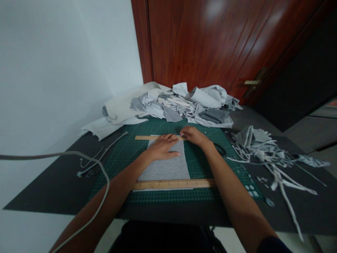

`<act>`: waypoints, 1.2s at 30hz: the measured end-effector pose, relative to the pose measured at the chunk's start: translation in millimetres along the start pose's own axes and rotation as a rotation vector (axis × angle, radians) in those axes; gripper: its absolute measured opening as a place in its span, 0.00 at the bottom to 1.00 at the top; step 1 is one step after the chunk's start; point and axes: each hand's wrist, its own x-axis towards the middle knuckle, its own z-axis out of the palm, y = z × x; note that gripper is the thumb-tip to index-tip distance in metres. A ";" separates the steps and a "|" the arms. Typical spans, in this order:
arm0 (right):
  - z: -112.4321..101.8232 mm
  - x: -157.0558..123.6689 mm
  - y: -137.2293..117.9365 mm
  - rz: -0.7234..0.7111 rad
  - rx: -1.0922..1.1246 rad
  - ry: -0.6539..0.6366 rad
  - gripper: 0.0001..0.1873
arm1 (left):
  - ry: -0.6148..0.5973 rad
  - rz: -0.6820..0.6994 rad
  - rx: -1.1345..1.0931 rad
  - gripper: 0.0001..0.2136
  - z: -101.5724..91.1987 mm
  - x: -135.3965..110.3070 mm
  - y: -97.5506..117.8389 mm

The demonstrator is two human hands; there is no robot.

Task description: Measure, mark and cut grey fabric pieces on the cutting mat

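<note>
A piece of grey fabric (165, 170) lies flat on the green cutting mat (200, 164). Across its far edge runs a wooden ruler (142, 138), and a second wooden ruler (171, 184) crosses its near edge. My left hand (163, 147) rests flat with the fingers stretched, its fingertips on the far ruler and its palm and thumb over the fabric. At the fabric's far right corner, my right hand (194, 135) has its fingers curled together by the far ruler. What its fingertips pinch is too small to make out.
Heaped fabric pieces (181, 102) line the back of the dark table (47, 182). More grey scraps and strips (258, 144) lie at the right, and cords (105, 151) at the left. A pale cable (106, 175) hangs across the left foreground. A red wooden door (200, 42) stands behind.
</note>
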 end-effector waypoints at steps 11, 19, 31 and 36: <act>-1.0 0.7 -5.6 0.001 -0.039 -0.024 0.13 | -0.006 0.003 0.006 0.31 -0.9 0.4 0.9; -2.1 2.2 -10.7 0.016 -0.065 -0.026 0.12 | 0.004 0.003 0.000 0.30 -0.1 0.4 0.2; -4.3 1.7 -13.6 0.030 -0.067 -0.045 0.12 | 0.005 0.006 -0.010 0.29 -1.7 -0.1 1.0; -4.7 2.0 -15.0 0.034 -0.081 -0.051 0.12 | 0.000 0.004 -0.010 0.29 -0.7 0.2 0.3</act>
